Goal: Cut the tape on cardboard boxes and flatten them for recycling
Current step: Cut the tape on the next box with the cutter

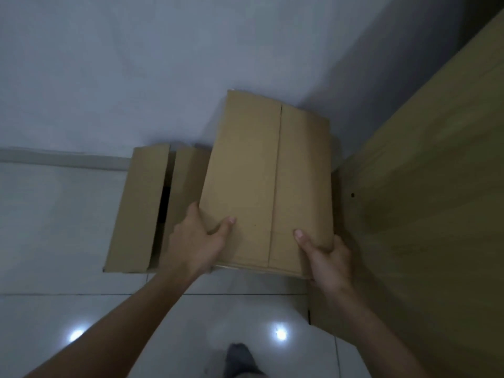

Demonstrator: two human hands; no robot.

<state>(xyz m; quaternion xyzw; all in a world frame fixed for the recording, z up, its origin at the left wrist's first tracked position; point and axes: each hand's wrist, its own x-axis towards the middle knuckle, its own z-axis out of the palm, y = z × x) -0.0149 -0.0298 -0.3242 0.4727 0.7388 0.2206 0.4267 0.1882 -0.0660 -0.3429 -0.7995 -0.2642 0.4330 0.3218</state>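
Note:
A closed brown cardboard box (267, 170) is held above the floor, its top flaps meeting in a seam that runs away from me. My left hand (199, 241) grips its near left corner with the thumb on top. My right hand (327, 257) grips the near right corner, thumb on top as well. Behind and to the left, a second cardboard box (141, 208) sits on the floor against the wall, its top flaps slightly apart with a dark gap between them. No cutting tool is in view.
A large light wooden panel (425, 214) of furniture stands close on the right. A white wall (136, 77) is ahead, and glossy white floor tiles (54, 241) lie below. A grey foot (240, 358) shows at the bottom edge.

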